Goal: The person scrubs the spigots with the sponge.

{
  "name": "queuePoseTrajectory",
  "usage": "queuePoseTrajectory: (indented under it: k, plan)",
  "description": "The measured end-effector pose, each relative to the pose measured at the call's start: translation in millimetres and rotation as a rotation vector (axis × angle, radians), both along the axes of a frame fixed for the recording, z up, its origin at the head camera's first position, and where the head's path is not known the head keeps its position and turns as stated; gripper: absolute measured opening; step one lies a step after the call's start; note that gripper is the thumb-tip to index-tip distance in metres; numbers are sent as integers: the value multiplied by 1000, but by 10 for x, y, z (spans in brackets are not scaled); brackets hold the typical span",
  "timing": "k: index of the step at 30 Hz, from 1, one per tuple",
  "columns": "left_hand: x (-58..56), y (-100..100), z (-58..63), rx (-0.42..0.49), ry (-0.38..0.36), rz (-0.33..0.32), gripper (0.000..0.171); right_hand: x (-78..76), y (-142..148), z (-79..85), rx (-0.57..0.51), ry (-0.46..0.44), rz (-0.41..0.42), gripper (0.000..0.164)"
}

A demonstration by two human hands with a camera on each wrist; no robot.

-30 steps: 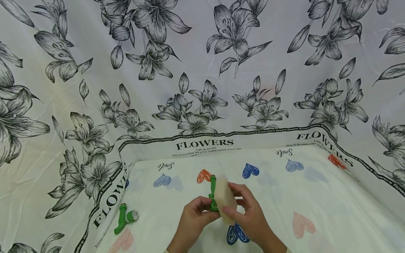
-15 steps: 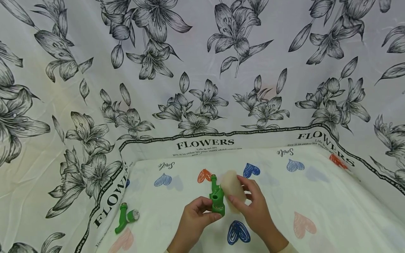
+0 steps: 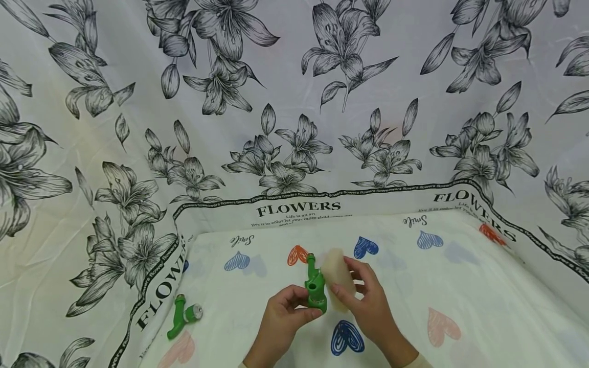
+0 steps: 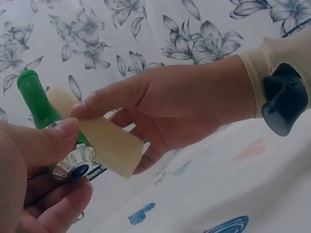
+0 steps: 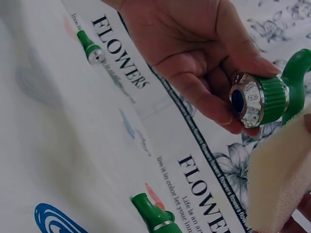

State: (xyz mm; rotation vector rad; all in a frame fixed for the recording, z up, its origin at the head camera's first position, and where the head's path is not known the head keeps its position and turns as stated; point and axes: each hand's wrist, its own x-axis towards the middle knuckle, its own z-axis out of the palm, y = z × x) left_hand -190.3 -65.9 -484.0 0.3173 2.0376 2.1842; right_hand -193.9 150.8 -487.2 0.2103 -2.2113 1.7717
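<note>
In the head view my left hand [image 3: 285, 314] holds a green faucet [image 3: 316, 296] between thumb and fingers, above the table. Its knob has a silvery, clear-faceted end with a dark blue centre, visible in both wrist views as the faucet knob [image 4: 73, 162]. To its right, my right hand [image 3: 368, 301] grips a thick cream sponge [image 3: 338, 278], thumb on the near face and fingers behind. Sponge and faucet are close together; whether they touch is hard to tell. In the right wrist view the faucet's curved green spout [image 5: 296, 73] rises just above the sponge [image 5: 279, 174].
Another green faucet [image 3: 181, 317] lies at the table's left side. A further green faucet [image 5: 155, 216] is on the table behind the hands, mostly cut off in the right wrist view. A white cloth [image 3: 395, 317] with printed hearts covers the table; a flower-print curtain [image 3: 285, 102] surrounds it.
The right hand has drawn the sponge a little to the right, off the front of the held faucet, which now shows more. The last half second brings almost no movement.
</note>
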Motion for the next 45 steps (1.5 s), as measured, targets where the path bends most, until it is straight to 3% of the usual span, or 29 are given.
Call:
queuePoseTrajectory:
  k: [10,20,30,45]
  plan:
    - [-38,-22,-21,-17,-2,38,32,95,-89,16,-21,-6,111,59]
    - [-73,-46,-28,-33,19,62,27,130,-90,22,-3,70,222,60]
    - [-61,-22,-38,-26,16,82,27,118,-78,2,31,120,217,62]
    - [-1,-19,11,-13,2,36,31,-13,-1,-31,51,78,112,64]
